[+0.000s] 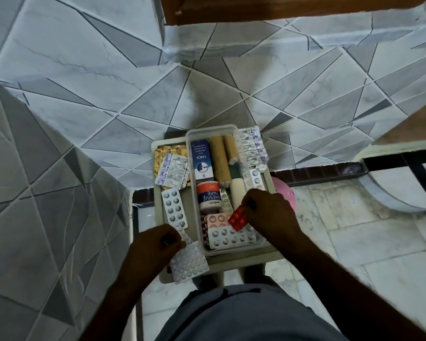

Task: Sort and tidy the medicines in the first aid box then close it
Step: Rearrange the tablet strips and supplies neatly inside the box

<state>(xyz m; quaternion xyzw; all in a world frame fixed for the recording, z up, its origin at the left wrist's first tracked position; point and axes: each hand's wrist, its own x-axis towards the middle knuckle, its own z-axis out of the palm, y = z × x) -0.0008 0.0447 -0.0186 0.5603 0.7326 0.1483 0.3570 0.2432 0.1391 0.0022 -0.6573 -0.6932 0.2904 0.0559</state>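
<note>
A clear plastic first aid box [190, 153] stands open on a small grey stool [234, 263]. Inside lie a blue and white carton [201, 158], an adhesive tape roll [208, 195], two brown bandage rolls [219, 161] and several blister strips [231, 238]. My right hand [266, 212] pinches a small red blister pack [238, 219] over the box's near end. My left hand [155, 244] grips a long white blister strip [191, 262] at the stool's near left corner. Outside the box rest a silver strip [174, 207], a foil-backed strip [174, 172] on gold sachets, and a crumpled foil strip [253, 148].
Grey and white tiled walls rise behind and to the left. A pink round object [284, 193] sits on the floor to the right of the stool. A wooden edge [280, 11] runs along the top. My legs in grey shorts fill the bottom.
</note>
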